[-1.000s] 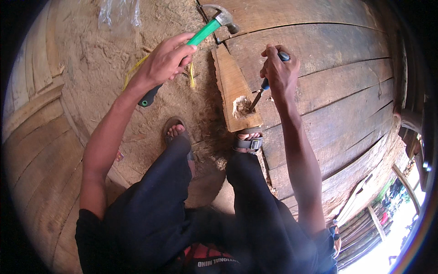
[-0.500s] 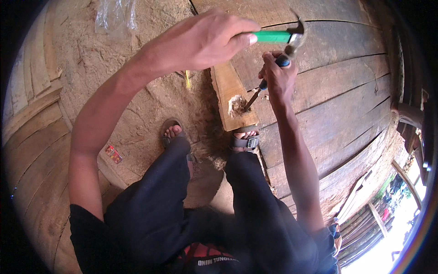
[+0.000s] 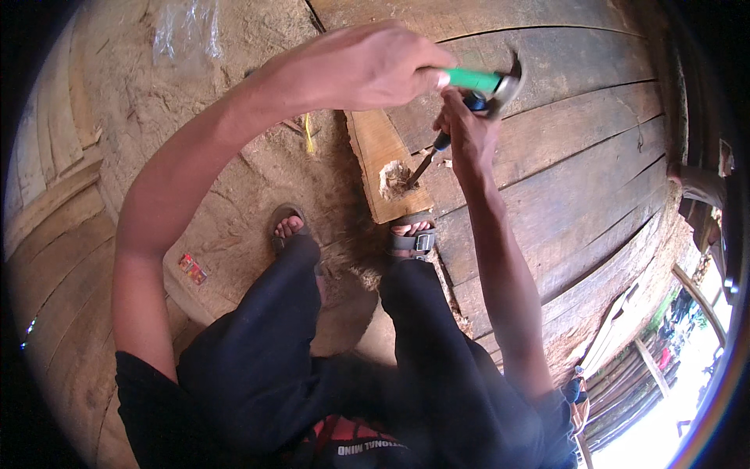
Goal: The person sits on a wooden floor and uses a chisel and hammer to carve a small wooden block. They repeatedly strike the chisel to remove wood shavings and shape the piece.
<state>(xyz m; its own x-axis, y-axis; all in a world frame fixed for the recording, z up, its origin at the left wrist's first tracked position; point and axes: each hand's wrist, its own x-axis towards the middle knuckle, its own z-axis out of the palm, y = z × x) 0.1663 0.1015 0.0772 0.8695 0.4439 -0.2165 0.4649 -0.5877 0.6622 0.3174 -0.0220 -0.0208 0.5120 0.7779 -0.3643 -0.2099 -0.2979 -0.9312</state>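
Observation:
My left hand [image 3: 383, 66] is closed around the green handle of a claw hammer [image 3: 473, 80]. The hammer's head is at the butt of a chisel's blue handle, overlapping it in view; whether they touch I cannot tell. My right hand [image 3: 469, 129] grips that chisel [image 3: 423, 166], which slants down to the left. Its metal tip sits at the right edge of a rough, pale hollow [image 3: 394, 180] cut in a wooden board [image 3: 370, 141]. The near end of the board lies against the toes of my right sandal [image 3: 412, 238].
Wide wooden planks [image 3: 562, 160] spread to the right of the board. Sandy, dusty ground [image 3: 211, 168] lies to the left, with clear plastic [image 3: 187, 31], a yellow strip [image 3: 309, 134] and a small red packet [image 3: 192, 268] on it. My left sandal [image 3: 286, 223] rests there too.
The hammer head has come down to the chisel's butt, and my left hand has moved slightly right. The chisel tip stays at the hollow's edge. The whole view has shifted a little.

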